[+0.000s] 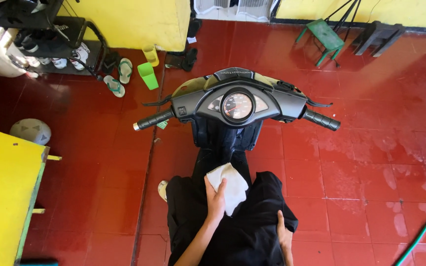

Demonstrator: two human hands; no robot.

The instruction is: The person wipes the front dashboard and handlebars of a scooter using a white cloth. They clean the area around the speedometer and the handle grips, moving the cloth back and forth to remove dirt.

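Wiping looks like the step in hand: white cloth (pixel 229 186) is folded over the fingers of the left hand (pixel 216 198), which is closed on it with the thumb across the near edge, held just behind the scooter's (pixel 232 106) front panel, over the gap between the leg shield and the person's lap. Right hand (pixel 284 235) lies flat and empty on the black-clad thigh, fingers together, gripping nothing. Cloth isn't clearly pressed to any surface (could be touching the inner panel below the dash, can't tell from this angle). My read: mid-clean, between strokes. Next move would call for reaching forward with the cloth to the speedometer (pixel 237 106) or the handlebar grips, keeping the fold bunched so it doesn't slip, with the right hand free to steady the bar. Around it: wet patches on the red tiled floor (pixel 371 162), green hose (pixel 422 235) at lower right, green cup (pixel 148 75) and sandals (pixel 119 76) beyond the left grip, green stool (pixel 324 37) by the far wall, yellow table (pixel 3 197) at left.
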